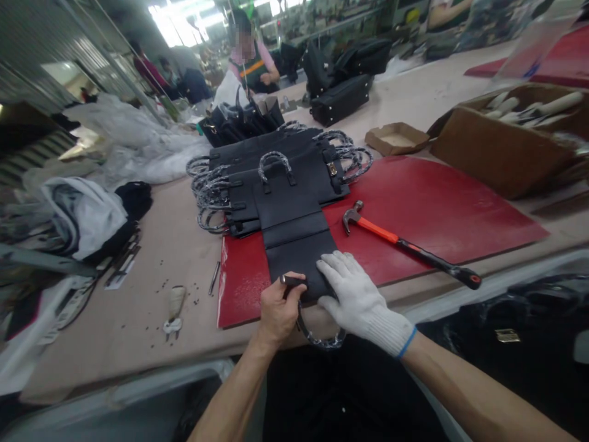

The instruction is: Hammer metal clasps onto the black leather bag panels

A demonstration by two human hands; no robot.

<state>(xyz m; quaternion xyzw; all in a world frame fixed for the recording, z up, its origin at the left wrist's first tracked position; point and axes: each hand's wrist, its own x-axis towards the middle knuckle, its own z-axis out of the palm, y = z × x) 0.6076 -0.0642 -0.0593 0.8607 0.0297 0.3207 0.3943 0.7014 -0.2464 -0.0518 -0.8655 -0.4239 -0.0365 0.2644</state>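
A person, seen from their own viewpoint. The right hand (352,288) wears a white knitted work glove that covers the fingers (338,264) fully, its fabric plain and softly textured. The glove narrows to a ribbed cuff (390,328) at the wrist, finished with a thin, bright blue edge (407,342). The left hand (280,307) is bare, as are both forearms (478,387). Below, the person's clothing (322,383) is solid black, marked by one tiny white speck (343,409).
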